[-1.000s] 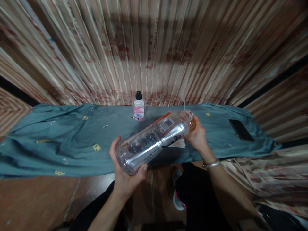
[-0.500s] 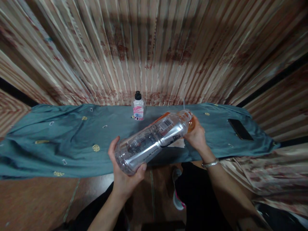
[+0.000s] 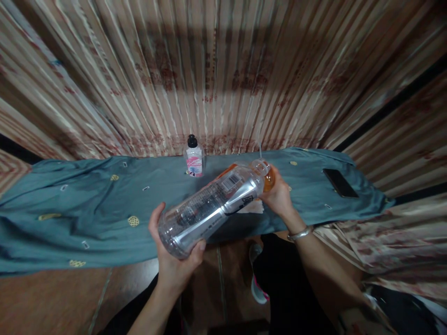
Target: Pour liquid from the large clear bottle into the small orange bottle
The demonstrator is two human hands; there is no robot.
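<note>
A large clear plastic bottle (image 3: pixel 209 209) with a silver label and barcode is held tilted over the table, its neck pointing up and right. My left hand (image 3: pixel 174 260) is closed around its base, thumb in front. My right hand (image 3: pixel 279 193) is at the neck end, its fingers partly hidden, closed on an orange see-through container (image 3: pixel 269 180). Most of that container lies behind the clear bottle, so its shape is unclear. A thin pale stick (image 3: pixel 260 150) shows just above the neck. Beneath the bottle, a white paper-like piece (image 3: pixel 256 207) is partly covered.
A small clear bottle (image 3: pixel 194 160) with a black cap and pink label stands upright toward the back of the table. A black phone (image 3: pixel 339 183) lies at the right. Green patterned cloth (image 3: pixel 94 204) covers the narrow table, with a pleated curtain (image 3: pixel 209 70) behind.
The whole view has shifted slightly, so things appear a little further left. Both hands keep their hold, and the clear bottle's tilt stays about the same.
</note>
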